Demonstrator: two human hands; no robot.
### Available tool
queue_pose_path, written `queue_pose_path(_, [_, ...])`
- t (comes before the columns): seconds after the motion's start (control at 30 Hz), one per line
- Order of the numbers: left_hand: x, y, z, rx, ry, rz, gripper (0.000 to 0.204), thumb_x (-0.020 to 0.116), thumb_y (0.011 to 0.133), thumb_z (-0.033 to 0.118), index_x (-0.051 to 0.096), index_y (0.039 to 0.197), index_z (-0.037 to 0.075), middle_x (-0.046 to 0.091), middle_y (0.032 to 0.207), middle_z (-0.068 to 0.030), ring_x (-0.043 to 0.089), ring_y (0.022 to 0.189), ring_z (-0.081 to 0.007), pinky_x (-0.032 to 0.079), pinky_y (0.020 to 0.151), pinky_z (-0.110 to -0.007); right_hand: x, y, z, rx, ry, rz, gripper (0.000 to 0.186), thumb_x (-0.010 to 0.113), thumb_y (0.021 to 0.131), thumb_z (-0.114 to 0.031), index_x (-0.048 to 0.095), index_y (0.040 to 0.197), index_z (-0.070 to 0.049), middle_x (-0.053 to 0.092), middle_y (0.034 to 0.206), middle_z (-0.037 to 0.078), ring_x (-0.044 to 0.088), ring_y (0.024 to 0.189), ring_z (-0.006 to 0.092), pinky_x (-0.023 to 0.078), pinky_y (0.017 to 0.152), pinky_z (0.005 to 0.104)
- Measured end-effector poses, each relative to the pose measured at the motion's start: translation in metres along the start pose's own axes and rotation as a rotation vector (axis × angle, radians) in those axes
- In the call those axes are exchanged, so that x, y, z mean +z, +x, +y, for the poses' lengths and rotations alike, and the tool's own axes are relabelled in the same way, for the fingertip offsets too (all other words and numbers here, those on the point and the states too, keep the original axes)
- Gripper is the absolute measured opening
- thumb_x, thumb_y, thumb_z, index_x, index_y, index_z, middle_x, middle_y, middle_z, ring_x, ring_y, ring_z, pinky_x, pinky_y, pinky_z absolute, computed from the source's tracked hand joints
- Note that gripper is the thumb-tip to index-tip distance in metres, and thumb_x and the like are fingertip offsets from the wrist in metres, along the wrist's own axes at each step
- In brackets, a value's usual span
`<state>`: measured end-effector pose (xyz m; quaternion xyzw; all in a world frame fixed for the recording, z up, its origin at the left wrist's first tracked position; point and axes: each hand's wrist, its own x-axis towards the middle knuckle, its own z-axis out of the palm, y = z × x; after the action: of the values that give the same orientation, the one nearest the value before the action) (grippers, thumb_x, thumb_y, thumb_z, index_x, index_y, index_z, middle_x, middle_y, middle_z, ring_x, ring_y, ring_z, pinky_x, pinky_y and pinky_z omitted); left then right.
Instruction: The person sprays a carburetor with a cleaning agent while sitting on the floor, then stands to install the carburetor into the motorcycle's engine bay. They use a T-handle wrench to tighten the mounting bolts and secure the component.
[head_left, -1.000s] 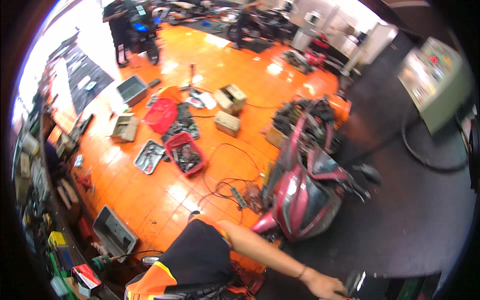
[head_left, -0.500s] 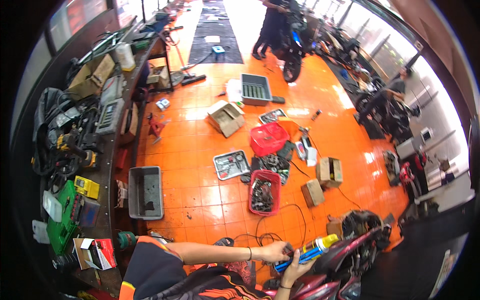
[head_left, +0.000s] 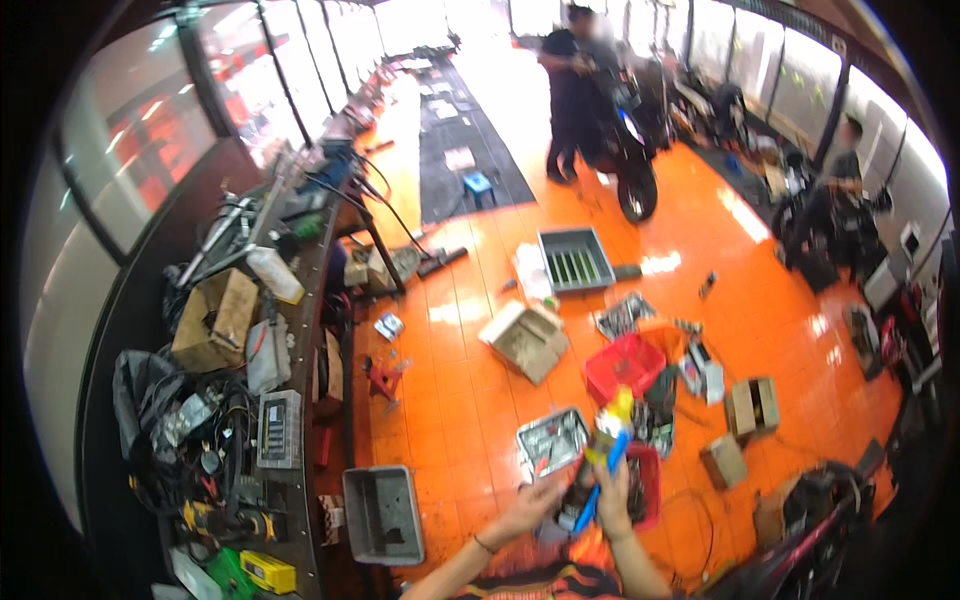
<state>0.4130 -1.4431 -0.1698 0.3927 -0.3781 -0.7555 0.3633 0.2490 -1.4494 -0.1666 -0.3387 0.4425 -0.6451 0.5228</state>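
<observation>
Gripping a can with a yellow top point(head_left: 617, 405), the right hand point(head_left: 612, 500) has its fingers curled around the side, and a bright blue strip point(head_left: 616, 452) is held there too. The can leans over, with its yellow end up and pointing away from the body. The left hand point(head_left: 535, 505) is just beside the low, dark end. Its fingers point at the can, but they are blurry, so I cannot tell if they touch it or pinch something small.

So the can is up in the air, in front of the body, between the 2 hands. Past it and lower down, on the orange floor point(head_left: 470, 400), sit a silver tray point(head_left: 545, 421) with little bits in it and a red basket point(head_left: 653, 490) with dark parts.

The step in hand looks like holding the can up with 2 hands close to it. I think the next move calls for a snug right hand, so the can and the blue strip do not slip. The left fingers should be gentle and steady near the dark end.
</observation>
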Motion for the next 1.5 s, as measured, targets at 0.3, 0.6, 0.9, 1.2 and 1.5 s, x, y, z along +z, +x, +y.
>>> queue_pose_path(0.3, [-0.164,0.088,0.191,0.337,0.148,0.344,0.023,0.053,0.107,0.017,0.059,0.093,0.000,0.053,0.080,0.0010,0.046,0.073,-0.0068,0.042,0.066,-0.025,0.234,0.256,0.015,0.357,0.229,-0.467,0.064,0.063,0.098,-0.048,0.046,0.137,-0.001,0.067,0.112,0.014,0.070,0.092,0.0231,0.060,0.079,0.0364])
queue_pose_path(0.6, [-0.418,0.188,0.338,0.401,0.115,0.613,0.032,0.051,0.108,0.022,0.066,0.101,-0.006,0.068,0.084,-0.0086,0.061,0.078,-0.0128,0.049,0.073,-0.026,0.321,0.602,0.134,0.542,0.525,-0.214,0.064,0.049,0.099,-0.061,0.052,0.133,-0.007,0.068,0.105,0.016,0.072,0.085,0.0249,0.062,0.077,0.0392])
queue_pose_path(0.9, [-0.559,0.494,0.535,0.237,0.246,0.584,0.027,0.051,0.107,0.013,0.063,0.119,-0.007,0.070,0.083,-0.0129,0.064,0.075,-0.0143,0.054,0.075,-0.031,0.384,0.779,0.151,0.368,0.231,-0.306,0.085,0.072,0.081,-0.048,0.043,0.142,0.004,0.064,0.111,0.018,0.069,0.100,0.0327,0.058,0.087,0.0441])
queue_pose_path(1.2, [-0.663,0.857,0.627,0.250,0.309,0.503,0.018,0.064,0.099,0.013,0.073,0.109,0.000,0.068,0.095,-0.0042,0.061,0.084,-0.0166,0.048,0.076,-0.030,0.483,1.122,0.195,0.288,-0.257,-0.688,0.069,0.087,0.074,-0.026,0.057,0.130,0.001,0.065,0.118,0.008,0.063,0.108,0.0182,0.049,0.097,0.0351])
queue_pose_path(1.5, [-0.749,1.095,0.751,0.214,0.219,0.787,0.023,0.059,0.102,0.011,0.069,0.115,-0.006,0.073,0.093,-0.0113,0.061,0.062,-0.0111,0.045,0.056,-0.026,0.595,1.435,0.233,0.259,-0.430,-0.902,0.071,0.083,0.080,-0.033,0.054,0.136,0.000,0.065,0.123,0.014,0.062,0.114,0.0226,0.047,0.101,0.0359])
